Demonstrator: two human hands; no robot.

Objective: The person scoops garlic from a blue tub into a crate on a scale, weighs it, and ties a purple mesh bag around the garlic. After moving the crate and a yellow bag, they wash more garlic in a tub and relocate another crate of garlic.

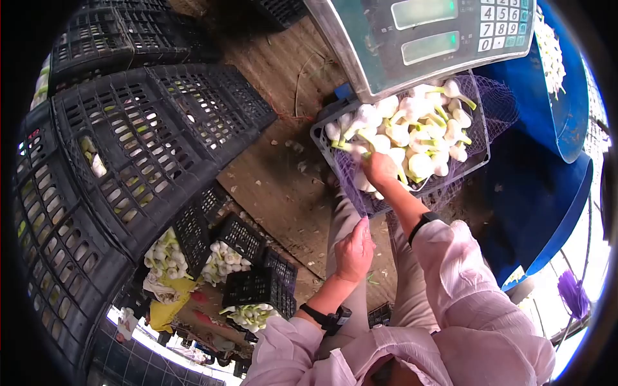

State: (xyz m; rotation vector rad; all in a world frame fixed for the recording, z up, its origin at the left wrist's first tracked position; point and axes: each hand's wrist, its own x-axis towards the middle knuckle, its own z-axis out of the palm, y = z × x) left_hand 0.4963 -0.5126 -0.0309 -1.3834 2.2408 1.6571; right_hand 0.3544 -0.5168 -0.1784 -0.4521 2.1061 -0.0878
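Largest first: we see stacked black crates well to the left of both hands' fingers, and a scale beyond them, jutting over the far side of a tray. The tray looks stiff; we would judge its rim a firm hold, though its load may weigh a good deal.

The garlic heap lies in it, just beyond and to the right of the right hand. Those fingers are sunk among the bulbs, so we cannot tell whether they have closed on one.

The purple net lines the tray and spills over its edges. We expect it to be light, limp and prone to snagging, best gathered by a bunched edge. The left hand has its fingertips together, seemingly pinching its near corner.

A single bulb, just right of the right fingers, should be firm yet easily bruised, its papery skin a little slick; we would cup its round body rather than tug the green stem others show.
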